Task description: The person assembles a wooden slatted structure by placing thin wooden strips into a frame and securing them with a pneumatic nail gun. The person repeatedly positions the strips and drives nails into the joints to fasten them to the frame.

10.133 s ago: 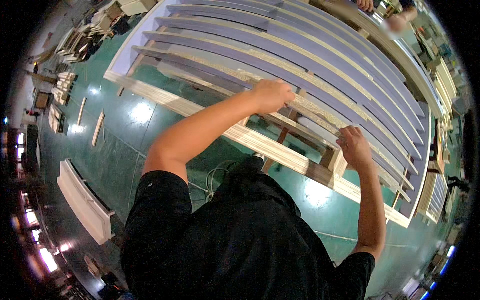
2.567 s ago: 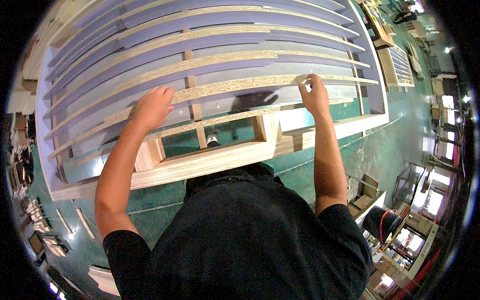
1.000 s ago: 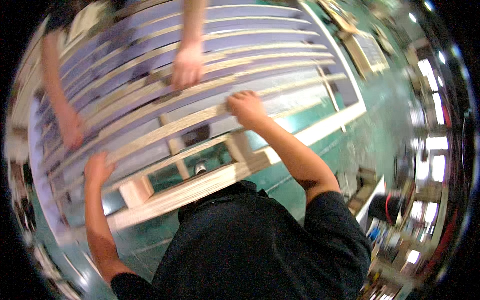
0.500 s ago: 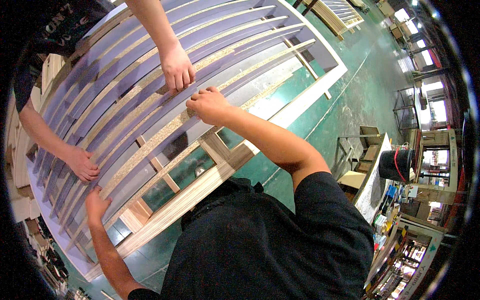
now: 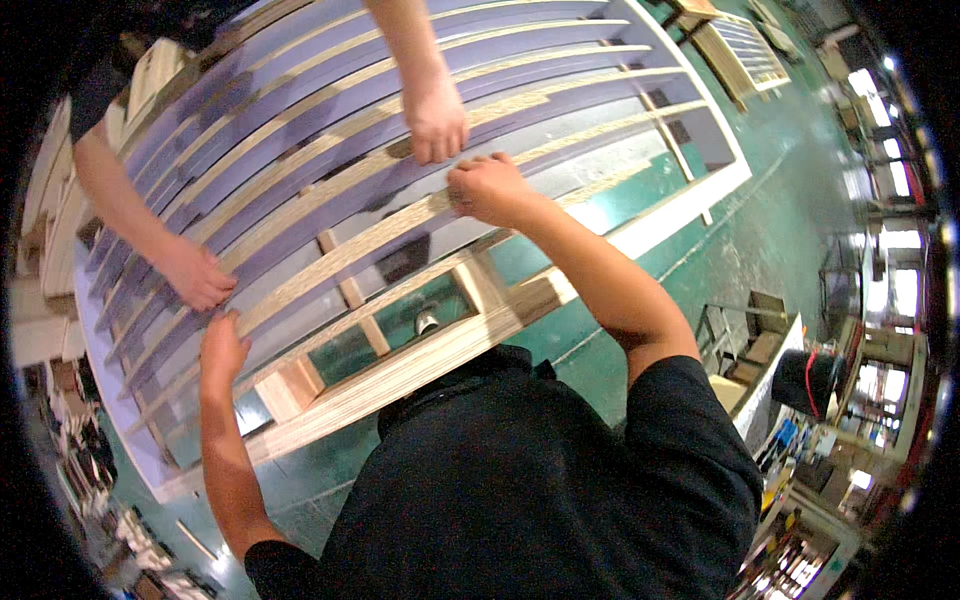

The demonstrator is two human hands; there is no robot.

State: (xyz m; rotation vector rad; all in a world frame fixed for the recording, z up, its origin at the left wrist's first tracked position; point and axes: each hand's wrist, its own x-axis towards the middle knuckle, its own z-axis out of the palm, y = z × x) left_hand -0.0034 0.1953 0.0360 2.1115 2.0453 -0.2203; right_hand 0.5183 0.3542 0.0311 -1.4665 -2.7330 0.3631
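Note:
A large pale wooden frame [image 5: 400, 370] lies in front of me, crossed by several long particle-board slats with lilac-grey faces. My right hand [image 5: 490, 188] has its fingers curled over the top edge of one slat [image 5: 345, 257], near the middle of its length. Toward the left end of that slat, my left hand [image 5: 224, 350] grips the edge, fingertips partly hidden. Across from me a co-worker's hand [image 5: 437, 118] rests on the neighbouring slat, just beyond my right hand. The co-worker's other hand [image 5: 198, 272] is close beside my left.
Short wooden blocks [image 5: 290, 388] and cross pieces sit inside the near rail. At the right, a workbench [image 5: 770, 385] carries a black bucket [image 5: 806, 382] with a red band. Another slatted frame [image 5: 740, 55] stands farther back. Timber lies stacked at the left [image 5: 40, 240].
My view has shifted, so the frame and all hands appear farther right and slightly higher. Both my hands keep about the same places on the slat.

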